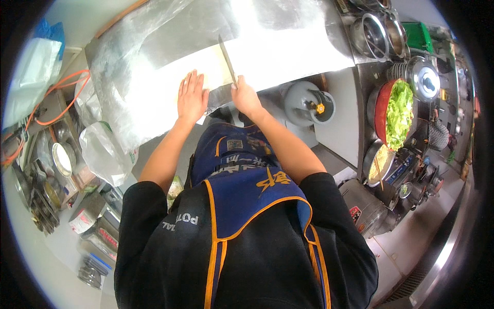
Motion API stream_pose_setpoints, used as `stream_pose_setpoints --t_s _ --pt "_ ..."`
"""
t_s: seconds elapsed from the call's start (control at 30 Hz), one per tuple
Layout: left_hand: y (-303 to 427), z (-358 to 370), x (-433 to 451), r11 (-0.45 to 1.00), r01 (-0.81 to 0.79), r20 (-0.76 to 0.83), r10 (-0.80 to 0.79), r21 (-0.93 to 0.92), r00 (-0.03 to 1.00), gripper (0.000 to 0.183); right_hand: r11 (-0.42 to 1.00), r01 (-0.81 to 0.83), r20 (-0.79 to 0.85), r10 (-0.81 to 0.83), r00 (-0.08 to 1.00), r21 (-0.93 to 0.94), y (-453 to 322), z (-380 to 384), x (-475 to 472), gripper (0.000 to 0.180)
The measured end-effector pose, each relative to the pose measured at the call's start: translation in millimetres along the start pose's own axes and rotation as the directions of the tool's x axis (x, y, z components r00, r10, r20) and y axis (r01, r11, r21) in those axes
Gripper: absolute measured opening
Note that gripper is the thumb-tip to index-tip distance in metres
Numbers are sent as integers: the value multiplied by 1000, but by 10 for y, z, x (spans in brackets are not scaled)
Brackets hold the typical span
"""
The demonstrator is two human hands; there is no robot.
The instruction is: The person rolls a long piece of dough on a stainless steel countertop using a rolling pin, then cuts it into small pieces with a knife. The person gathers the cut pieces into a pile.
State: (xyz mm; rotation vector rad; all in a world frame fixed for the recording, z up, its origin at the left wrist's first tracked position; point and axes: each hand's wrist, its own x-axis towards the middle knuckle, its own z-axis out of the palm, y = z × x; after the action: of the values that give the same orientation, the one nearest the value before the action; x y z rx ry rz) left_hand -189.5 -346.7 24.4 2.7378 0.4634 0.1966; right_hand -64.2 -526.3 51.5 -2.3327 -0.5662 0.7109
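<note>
My right hand [246,96] grips the handle of a long-bladed kitchen knife [227,58], whose blade points away from me over the metal worktop [162,33]. Beneath and to the left of the blade lies a flat, pale yellow sheet [216,63], seemingly dough. Palm down, my left hand [192,96] rests on or just above the sheet's near left part, fingers stretched out and holding nothing. Strong glare on the worktop washes out the sheet's outline, and whether the blade touches it I cannot tell.
Below the worktop at right stands a grey gas cylinder [295,104]. A red bowl [381,112] heaped with lettuce [400,116] sits on the right-hand counter, near steel pots [362,36]. At left hang an orange hose [63,83] and a plastic bag [104,152].
</note>
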Motion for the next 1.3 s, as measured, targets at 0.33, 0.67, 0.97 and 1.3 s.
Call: stream_pose_setpoints --t_s 0.33,0.67,0.97,1.3 --pt "73 -42 -145 992 102 -20 -104 -69 994 53 999 11 23 -12 1000 42 77 -73 -178 33" --pt "257 -163 11 913 265 -27 -287 -309 957 43 893 279 -178 -357 917 -352 234 -1407 1011 49" --pt "645 -309 -113 805 467 177 -433 -365 884 38 765 243 -89 -364 927 -596 768 -1862 2935 38" --pt "900 -59 436 657 587 126 -610 -473 783 39 655 685 584 -434 686 -318 -102 -914 2204 71"
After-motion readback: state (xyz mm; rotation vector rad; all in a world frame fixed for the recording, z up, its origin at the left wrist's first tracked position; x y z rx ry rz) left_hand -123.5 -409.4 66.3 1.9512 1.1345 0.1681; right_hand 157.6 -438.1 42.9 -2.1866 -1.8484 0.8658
